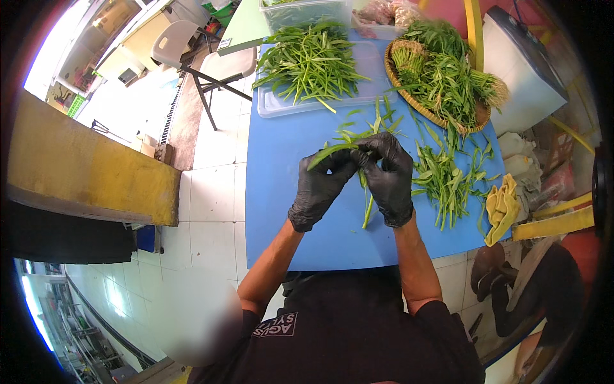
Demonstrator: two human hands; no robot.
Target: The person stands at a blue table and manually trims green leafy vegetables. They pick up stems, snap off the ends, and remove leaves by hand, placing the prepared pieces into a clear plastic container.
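Note:
Both my hands wear black gloves and meet over the blue table point(307, 246), fingertips close together. My left hand point(322, 192) is closed, pinching a leafy part of a water spinach stalk point(367, 214). My right hand point(389, 179) is closed round the same stalk; its bare lower end hangs below the fingers, while leaves stick out beyond both hands. To the right lies a loose heap of water spinach point(448, 185). Further off, a bigger pile of water spinach stalks point(313, 64) rests on a clear plastic lid point(276, 106). The fingertips partly hide one another.
A round woven basket point(409, 104) of leafy bundles with roots stands at the far right. Behind are a clear plastic box point(307, 18) and a tub of bagged goods point(377, 31). A yellow glove point(501, 208) lies at the right edge. A folding chair point(227, 66) stands left.

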